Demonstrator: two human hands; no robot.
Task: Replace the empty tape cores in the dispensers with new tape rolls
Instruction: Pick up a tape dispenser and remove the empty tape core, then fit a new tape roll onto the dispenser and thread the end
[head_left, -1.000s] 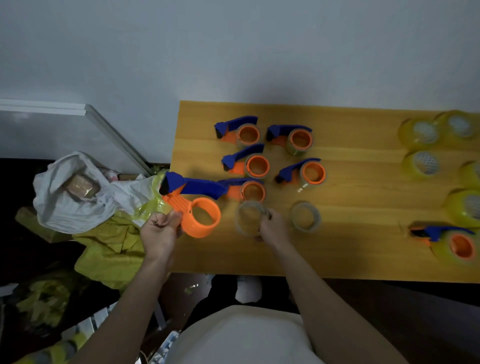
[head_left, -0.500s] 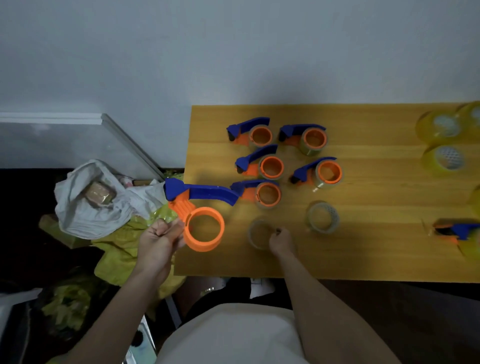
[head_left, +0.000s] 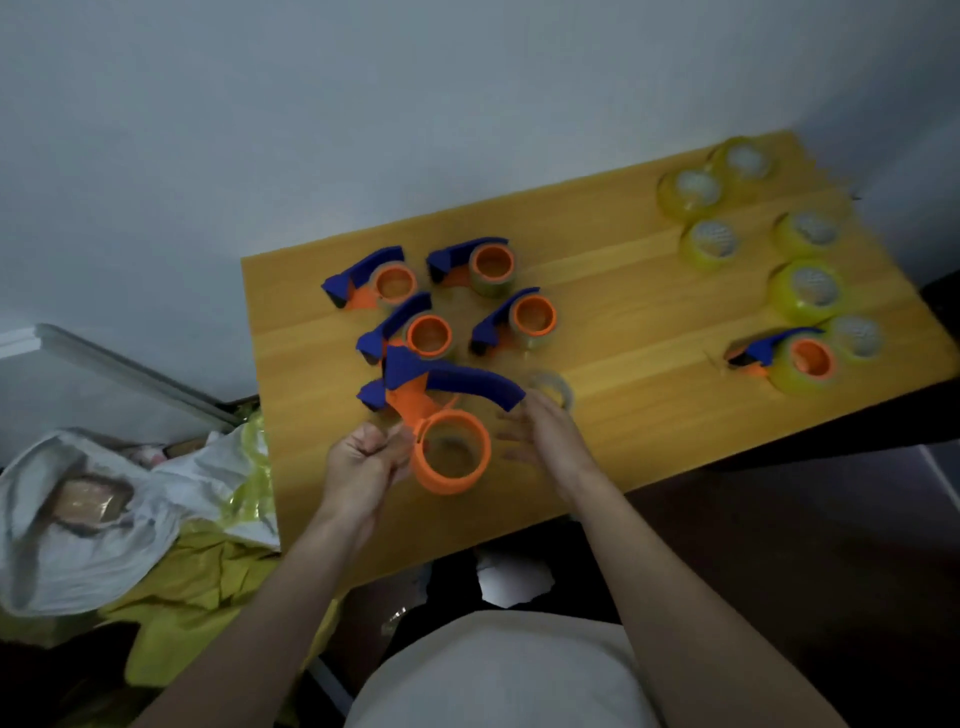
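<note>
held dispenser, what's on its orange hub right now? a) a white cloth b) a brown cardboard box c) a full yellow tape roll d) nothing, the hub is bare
d: the orange hub of the dispenser gripped by the left hand is bare, and you can see straight through its open ring; the yellow tape rolls sit far off at the table's right end.

Tape dispenser (head_left: 441, 415), orange hoop and blue handle, held above wooden surface (head_left: 623, 415).
Left hand (head_left: 363, 462) grips its side; right hand (head_left: 545, 436) open beside it. Five dispensers grouped behind, empty core (head_left: 553, 387), yellow tape rolls (head_left: 805, 291) far right.
</note>
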